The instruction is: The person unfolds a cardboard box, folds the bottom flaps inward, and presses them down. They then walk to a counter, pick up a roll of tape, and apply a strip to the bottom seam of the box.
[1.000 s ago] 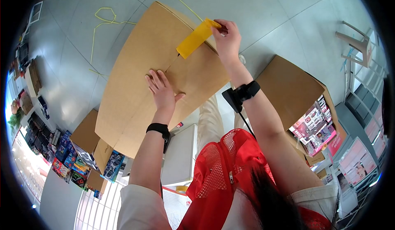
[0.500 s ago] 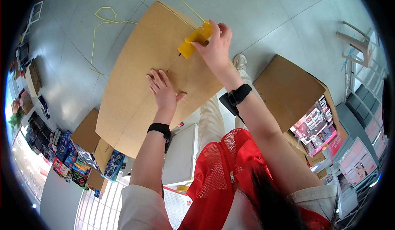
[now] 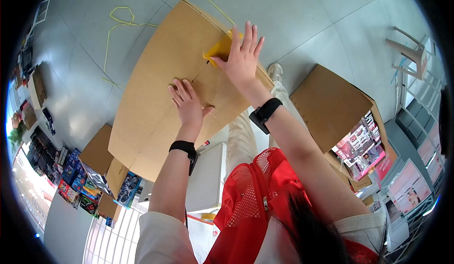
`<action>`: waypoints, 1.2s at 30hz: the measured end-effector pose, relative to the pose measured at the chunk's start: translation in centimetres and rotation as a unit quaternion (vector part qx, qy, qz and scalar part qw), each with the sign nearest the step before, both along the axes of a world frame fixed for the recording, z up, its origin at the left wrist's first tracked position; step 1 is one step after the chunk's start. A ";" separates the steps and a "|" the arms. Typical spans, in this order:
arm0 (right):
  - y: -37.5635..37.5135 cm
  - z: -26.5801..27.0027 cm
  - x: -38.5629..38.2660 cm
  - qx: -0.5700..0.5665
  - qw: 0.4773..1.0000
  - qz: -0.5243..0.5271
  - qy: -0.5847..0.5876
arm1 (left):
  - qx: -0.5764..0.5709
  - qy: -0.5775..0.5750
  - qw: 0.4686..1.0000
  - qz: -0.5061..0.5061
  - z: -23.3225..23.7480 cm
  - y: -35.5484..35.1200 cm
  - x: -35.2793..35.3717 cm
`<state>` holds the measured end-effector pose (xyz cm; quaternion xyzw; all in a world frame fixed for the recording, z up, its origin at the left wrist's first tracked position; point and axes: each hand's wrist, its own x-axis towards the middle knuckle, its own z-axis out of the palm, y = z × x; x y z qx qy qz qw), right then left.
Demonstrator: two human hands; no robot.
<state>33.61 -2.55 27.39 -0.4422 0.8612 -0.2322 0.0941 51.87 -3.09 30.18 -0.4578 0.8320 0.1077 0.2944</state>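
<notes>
The large brown box (image 3: pixel 156 89) takes up the middle of the view, its broad top turned up in front of the person, with a thin seam (image 3: pixel 152 135) running across the cardboard. To the person's right stands another cardboard box (image 3: pixel 331 105), open on one side, with packed goods (image 3: pixel 360 143) showing inside. The left hand (image 3: pixel 187 108) lies palm down on the large box, fingers parted and thumb out to the side, pinching nothing; it looks as if it steadies the cardboard. The right hand (image 3: pixel 242 65) is spread over the yellow tape (image 3: pixel 218 47), thumb at the near end and the fingers fanned out beyond it. How hard it presses, I cannot tell. The tape sits near the far right edge of the large box, in line with the seam. As for how far things have got, the tape is in place on the cardboard, but its near end looks curled rather than flat, so smoothing seems only partly done; its far part is hidden by the hand. Between the tape and the left hand, the cardboard carries no tape. Thin yellow cord (image 3: pixel 108 46) trails on the floor (image 3: pixel 312 8).
</notes>
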 end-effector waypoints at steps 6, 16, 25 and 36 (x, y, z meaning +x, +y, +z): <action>0.4 0.2 1.3 0.041 0.996 0.082 -0.006 | -0.006 0.018 1.000 0.001 -0.2 0.1 0.2; 5.1 -0.3 2.6 0.051 0.925 0.376 0.021 | 0.005 0.035 0.999 0.032 -0.4 0.3 0.4; 5.7 3.7 0.7 0.073 0.919 0.382 -0.064 | -0.005 0.028 1.000 0.012 -0.2 0.2 0.3; 3.2 0.9 2.3 0.123 0.967 0.220 0.019 | -0.015 0.010 1.000 -0.014 -0.3 -0.3 0.2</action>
